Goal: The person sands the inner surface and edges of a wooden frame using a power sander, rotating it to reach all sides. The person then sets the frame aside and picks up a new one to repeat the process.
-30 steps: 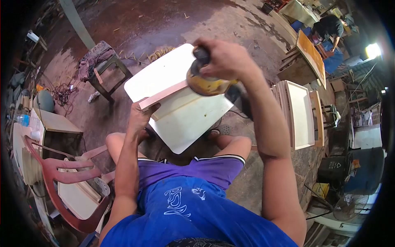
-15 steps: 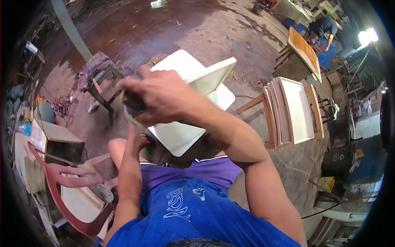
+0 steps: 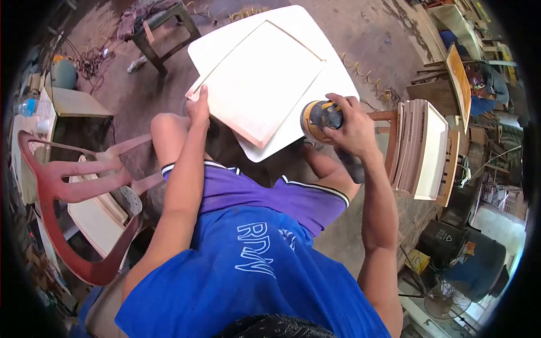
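Note:
A pale wooden panel [image 3: 259, 79] with a raised rim lies flat on a white table [image 3: 338, 73] before my knees, its near-left edge overhanging. At its left corner my left hand [image 3: 198, 107] is closed, thumb on top and fingers underneath. My right hand [image 3: 356, 127] grips a yellow-and-black orbital sander [image 3: 322, 119]. The sander is to the right of the panel, over the table's right edge, and its round base faces left. A dark part hangs below my wrist.
A red plastic chair [image 3: 79, 186] with boards on it stands to my left. On the right, several shallow wooden trays [image 3: 422, 146] stand stacked on edge on a wooden stand. A yellow coiled hose [image 3: 372, 84] lies on the floor, and a dark stool [image 3: 163, 42] stands at the back left.
The panel has gone from standing tilted on edge to lying flat. My right hand has moved right with the sander, and my left hand now holds the panel's corner. My view has shifted.

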Demonstrator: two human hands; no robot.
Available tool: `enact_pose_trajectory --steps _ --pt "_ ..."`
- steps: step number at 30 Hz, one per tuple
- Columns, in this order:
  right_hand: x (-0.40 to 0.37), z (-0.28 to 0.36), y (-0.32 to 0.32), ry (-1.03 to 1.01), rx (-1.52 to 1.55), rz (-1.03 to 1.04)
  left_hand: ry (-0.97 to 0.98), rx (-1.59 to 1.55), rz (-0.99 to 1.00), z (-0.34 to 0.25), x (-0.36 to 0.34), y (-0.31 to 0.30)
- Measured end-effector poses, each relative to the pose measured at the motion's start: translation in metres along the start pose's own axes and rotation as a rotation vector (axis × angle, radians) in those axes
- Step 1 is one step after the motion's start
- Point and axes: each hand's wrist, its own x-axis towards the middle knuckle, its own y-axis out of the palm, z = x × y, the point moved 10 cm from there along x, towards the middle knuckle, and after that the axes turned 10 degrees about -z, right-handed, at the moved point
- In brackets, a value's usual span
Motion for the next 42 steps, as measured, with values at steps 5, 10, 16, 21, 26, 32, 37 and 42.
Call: enact_pose_trajectory --steps 5,10,16,21,26,32,37,42 --pt "0.0 0.018 0.068 0.05 -0.035 0.097 0.184 0.565 -0.042 0.006 0.0 0.012" --pt "0.0 0.038 0.095 0.07 -0.04 0.151 0.279 0.398 0.073 0.011 -0.032 0.024" --pt "0.0 0.052 0.12 0.09 -0.085 0.182 0.2 0.244 0.162 0.047 -0.068 0.038" --pt "-0.002 0.064 0.122 0.102 -0.08 0.146 0.251 0.043 0.262 0.02 -0.077 0.045" --pt "0.008 0.035 0.112 0.183 -0.102 0.059 0.178 0.071 0.28 0.022 -0.077 0.044" --pt "-0.02 0.073 0.126 0.095 -0.096 0.217 0.162 0.058 0.267 0.03 -0.075 0.044" --pt "0.0 0.063 0.121 0.135 -0.077 0.103 0.13 0.128 0.304 0.032 -0.074 0.043" --pt "-0.018 0.073 0.122 0.112 -0.09 0.166 0.151 0.085 0.255 0.025 -0.075 0.044"
